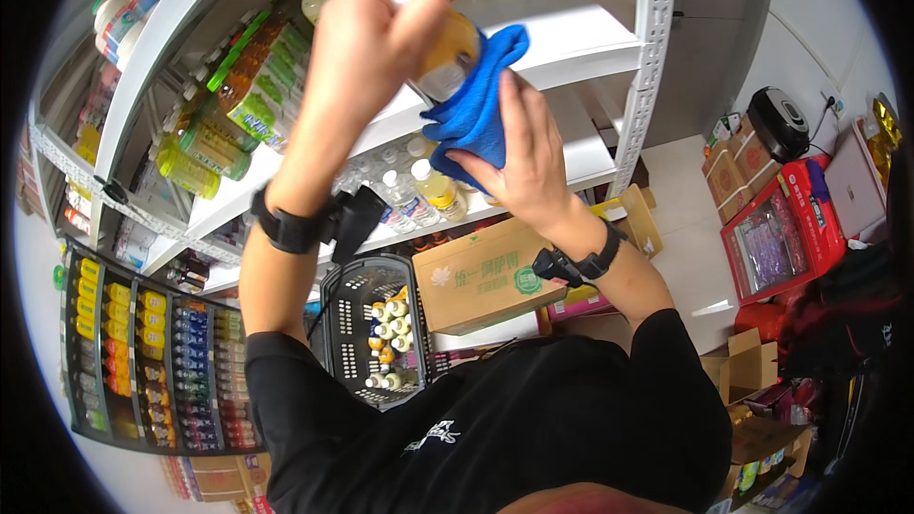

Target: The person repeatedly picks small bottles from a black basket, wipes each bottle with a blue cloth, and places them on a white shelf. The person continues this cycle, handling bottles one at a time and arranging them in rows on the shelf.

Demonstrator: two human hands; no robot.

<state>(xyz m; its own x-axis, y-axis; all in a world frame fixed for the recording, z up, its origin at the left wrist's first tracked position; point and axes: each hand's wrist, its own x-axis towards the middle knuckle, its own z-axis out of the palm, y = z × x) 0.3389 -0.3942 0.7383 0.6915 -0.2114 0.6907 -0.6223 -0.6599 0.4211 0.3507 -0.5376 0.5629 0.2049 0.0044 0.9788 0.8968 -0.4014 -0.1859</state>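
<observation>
A plastic drink bottle (451,50) with a white cap and a yellow-orange label is held tilted in front of the shelf. My left hand (375,28) grips it at the capped end, slightly blurred. Around the lower part of the bottle wraps a blue cloth (477,121), hiding that end. My right hand (527,143) holds the cloth against the bottle, thumb on one side and fingers on the other.
A white metal shelf rack (571,50) carries several drink bottles (421,193). Below stand a black basket (343,321) of small bottles and a cardboard carton (485,275). A stocked drinks display (157,350) is at left; a red box (778,235) and rice cooker (778,125) at right.
</observation>
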